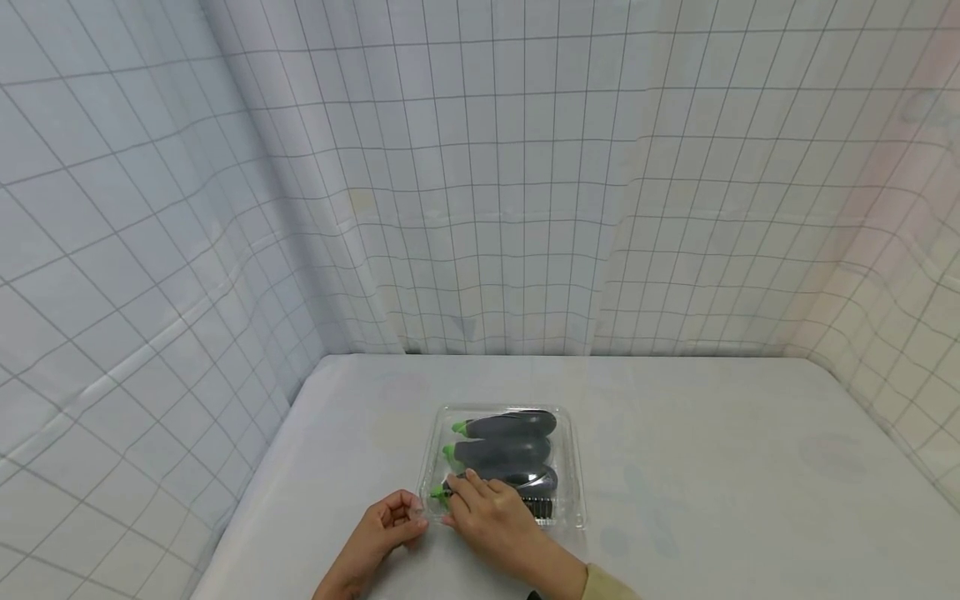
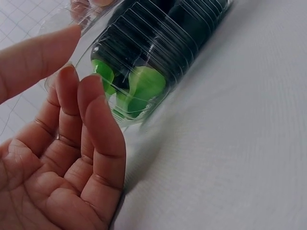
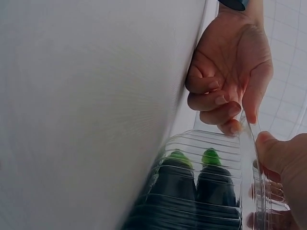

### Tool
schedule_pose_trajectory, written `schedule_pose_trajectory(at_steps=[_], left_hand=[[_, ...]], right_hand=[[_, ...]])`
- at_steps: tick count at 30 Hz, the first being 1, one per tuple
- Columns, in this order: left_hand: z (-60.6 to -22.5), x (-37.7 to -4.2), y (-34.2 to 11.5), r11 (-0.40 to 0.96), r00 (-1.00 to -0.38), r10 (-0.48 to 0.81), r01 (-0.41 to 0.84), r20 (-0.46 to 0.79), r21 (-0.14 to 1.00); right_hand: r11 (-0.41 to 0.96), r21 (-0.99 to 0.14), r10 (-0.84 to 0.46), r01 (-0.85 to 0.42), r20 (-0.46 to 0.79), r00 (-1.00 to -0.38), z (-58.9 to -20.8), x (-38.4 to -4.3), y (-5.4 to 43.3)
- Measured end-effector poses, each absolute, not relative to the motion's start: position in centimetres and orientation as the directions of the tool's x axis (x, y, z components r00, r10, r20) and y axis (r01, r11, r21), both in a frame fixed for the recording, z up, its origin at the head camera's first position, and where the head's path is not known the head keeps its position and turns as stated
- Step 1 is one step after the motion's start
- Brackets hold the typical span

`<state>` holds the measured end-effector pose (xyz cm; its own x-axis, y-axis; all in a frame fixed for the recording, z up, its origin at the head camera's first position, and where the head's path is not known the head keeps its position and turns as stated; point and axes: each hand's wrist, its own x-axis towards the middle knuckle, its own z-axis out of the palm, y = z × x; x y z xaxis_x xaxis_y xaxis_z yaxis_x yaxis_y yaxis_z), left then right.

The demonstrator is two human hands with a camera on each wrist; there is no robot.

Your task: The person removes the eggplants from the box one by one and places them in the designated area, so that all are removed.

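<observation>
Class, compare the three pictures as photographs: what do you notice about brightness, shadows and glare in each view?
Head view: brightest, with small white glare spots over the eggplants in the clear plastic container; left wrist view: dimmer, a soft shadow on the white table beside the left hand; right wrist view: also dim, with pale glints along the container's ribs.

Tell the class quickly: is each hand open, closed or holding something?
Left hand: closed, pinching the clear container's corner.
Right hand: open, resting on the container's top.
</observation>
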<state>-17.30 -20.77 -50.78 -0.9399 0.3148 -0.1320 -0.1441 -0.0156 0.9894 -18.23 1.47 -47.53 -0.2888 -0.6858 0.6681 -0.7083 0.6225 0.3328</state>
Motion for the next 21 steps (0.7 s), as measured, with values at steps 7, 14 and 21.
schedule_pose_trajectory(at_steps=[7, 14, 21], left_hand=[[-50.53, -17.16, -20.5, -0.009, -0.951, 0.274, -0.151, -0.143, 0.988], [-50.43, -17.03, -20.41, -0.016, -0.954, 0.265, -0.149, -0.139, 0.989], [-50.51, -17.16, -20.38, -0.025, -0.955, 0.261, -0.154, -0.142, 0.988]], right_hand=[[0.609, 0.306, -0.686, -0.732, 0.666, -0.292, -47.39, -18.2, 1.64], [0.61, 0.316, -0.691, -0.726, 0.661, -0.292, -47.34, -18.23, 1.71], [0.609, 0.307, -0.68, -0.731, 0.676, -0.283, -47.36, -18.31, 1.72]])
